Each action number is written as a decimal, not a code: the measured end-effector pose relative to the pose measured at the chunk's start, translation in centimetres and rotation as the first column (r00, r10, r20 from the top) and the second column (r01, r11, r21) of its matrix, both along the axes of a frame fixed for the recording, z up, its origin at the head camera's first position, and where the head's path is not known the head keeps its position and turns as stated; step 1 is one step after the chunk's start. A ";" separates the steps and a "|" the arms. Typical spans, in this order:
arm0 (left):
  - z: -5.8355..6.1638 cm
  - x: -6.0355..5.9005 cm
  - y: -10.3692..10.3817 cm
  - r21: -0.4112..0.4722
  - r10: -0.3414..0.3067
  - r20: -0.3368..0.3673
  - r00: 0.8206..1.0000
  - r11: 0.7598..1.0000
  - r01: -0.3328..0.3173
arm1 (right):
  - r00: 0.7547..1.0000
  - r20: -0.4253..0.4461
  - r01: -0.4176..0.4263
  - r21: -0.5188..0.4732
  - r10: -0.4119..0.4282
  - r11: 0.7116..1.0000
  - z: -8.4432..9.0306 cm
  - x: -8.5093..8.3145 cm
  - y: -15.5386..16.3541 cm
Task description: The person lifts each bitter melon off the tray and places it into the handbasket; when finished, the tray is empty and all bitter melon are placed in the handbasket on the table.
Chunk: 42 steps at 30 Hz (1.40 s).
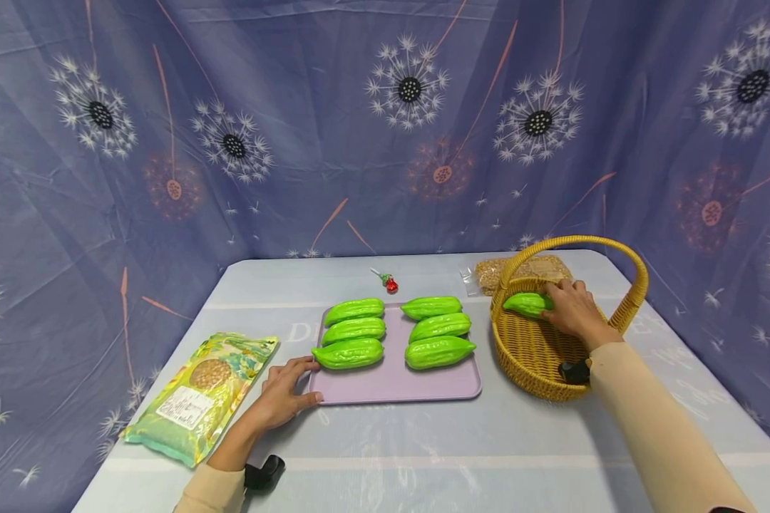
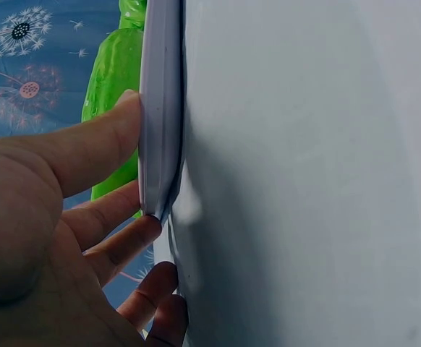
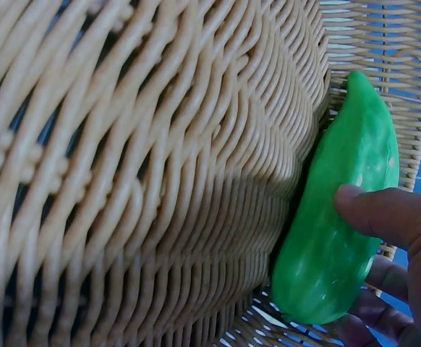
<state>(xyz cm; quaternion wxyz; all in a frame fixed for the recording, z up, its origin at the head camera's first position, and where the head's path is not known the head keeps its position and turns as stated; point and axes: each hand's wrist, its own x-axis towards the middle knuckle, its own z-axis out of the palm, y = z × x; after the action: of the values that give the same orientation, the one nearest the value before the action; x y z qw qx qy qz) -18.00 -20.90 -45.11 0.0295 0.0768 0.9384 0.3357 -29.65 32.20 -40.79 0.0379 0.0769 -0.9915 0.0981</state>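
My right hand [image 1: 572, 311] reaches into the yellow wicker basket [image 1: 510, 367] and grips a green bitter melon [image 1: 526, 305] by its right end. In the right wrist view the thumb lies across the bitter melon [image 3: 341, 217], with the fingers behind it, close over the woven bottom. My left hand [image 1: 284, 395] rests at the front left corner of the lilac tray [image 1: 391, 388]. In the left wrist view its thumb and fingertips touch the tray rim [image 2: 160, 108], fairly straight and spread. On the tray lie bitter melons [image 1: 353, 330] in two groups of three.
A yellow-green printed bag [image 1: 212, 374] lies left of the tray. Behind the basket is a clear packet of tan grains [image 1: 488, 274]. A small red and green flower-like item [image 1: 390, 283] lies behind the tray. A patterned curtain [image 1: 334, 142] hangs round the table.
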 end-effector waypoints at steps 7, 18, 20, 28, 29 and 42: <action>0.1 -0.1 0.1 0.011 -0.003 -0.008 1.000 1.000 0.003 | 1.000 0.029 0.010 -0.010 -0.010 1.000 0.1 -0.2 -0.1; 0.0 -0.1 0.0 -0.001 0.003 0.001 1.000 1.000 -0.003 | 0.998 0.060 0.029 -0.039 -0.026 0.999 0.8 0.0 0.1; 0.0 -0.1 0.0 -0.002 0.003 0.000 1.000 1.000 -0.003 | 0.999 0.040 0.016 -0.056 -0.014 0.998 1.3 0.1 -0.1; 0.1 0.0 0.0 -0.002 0.008 0.003 1.000 1.000 -0.008 | 1.000 -0.003 -0.026 -0.150 0.026 0.988 3.5 0.6 -1.3; 0.1 0.1 0.0 -0.001 0.008 0.003 1.000 1.000 -0.008 | 1.000 -0.001 -0.028 -0.154 0.028 0.988 3.7 0.8 -1.4; 0.1 0.0 0.1 0.004 0.006 -0.002 1.000 1.000 -0.006 | 0.989 -0.124 -0.105 -0.205 0.081 0.973 5.0 3.6 -2.3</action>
<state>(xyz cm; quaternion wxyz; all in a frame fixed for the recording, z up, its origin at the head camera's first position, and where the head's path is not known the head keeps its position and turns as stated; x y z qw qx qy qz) -17.95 -20.80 -44.99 0.0274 0.0744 0.9380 0.3374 -26.03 29.91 -35.78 0.0981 0.1244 -0.9670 0.1996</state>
